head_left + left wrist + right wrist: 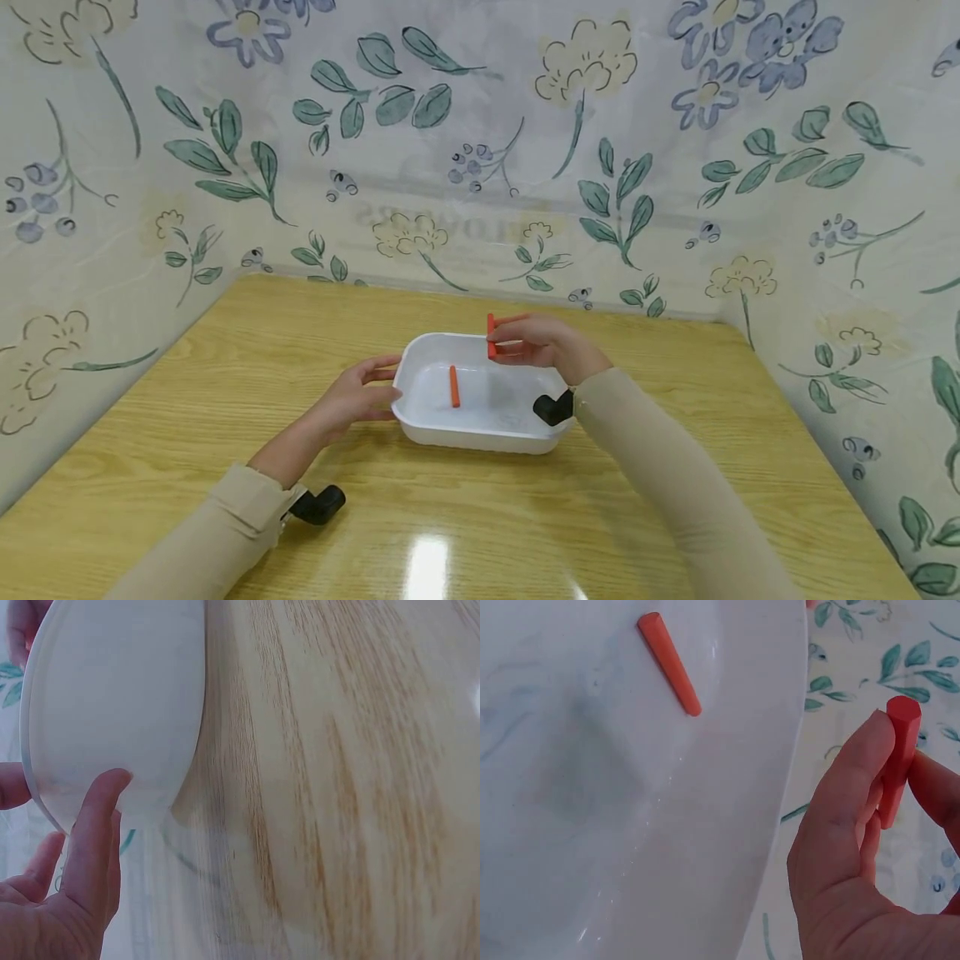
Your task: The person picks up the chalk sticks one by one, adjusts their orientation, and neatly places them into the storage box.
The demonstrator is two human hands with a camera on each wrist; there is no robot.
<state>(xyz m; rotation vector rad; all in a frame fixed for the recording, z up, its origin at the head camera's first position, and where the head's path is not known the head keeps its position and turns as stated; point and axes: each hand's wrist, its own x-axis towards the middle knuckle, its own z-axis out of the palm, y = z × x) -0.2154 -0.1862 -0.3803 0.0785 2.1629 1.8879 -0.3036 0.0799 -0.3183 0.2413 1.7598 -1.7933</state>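
A white plastic basin (480,438) with rounded corners rests on the table. My left hand (347,406) holds its left end, with fingers at the rim and against the outer wall (112,697). Over the basin's far rim, my right hand (534,340) pinches a red six-sided stick (491,337) between thumb and fingers. That stick (901,757) stands nearly upright, apart from the basin. Inside the basin, left of centre, an orange stick (454,387) of similar shape lies on the bottom; it also shows in the right wrist view.
The wood-grain table (322,325) is shiny, with a bright reflection near its front. Floral-patterned sheeting (480,142) closes off the back and both sides. Each wrist carries a black camera mount, one (318,505) at the left sleeve and one (552,409) at the right.
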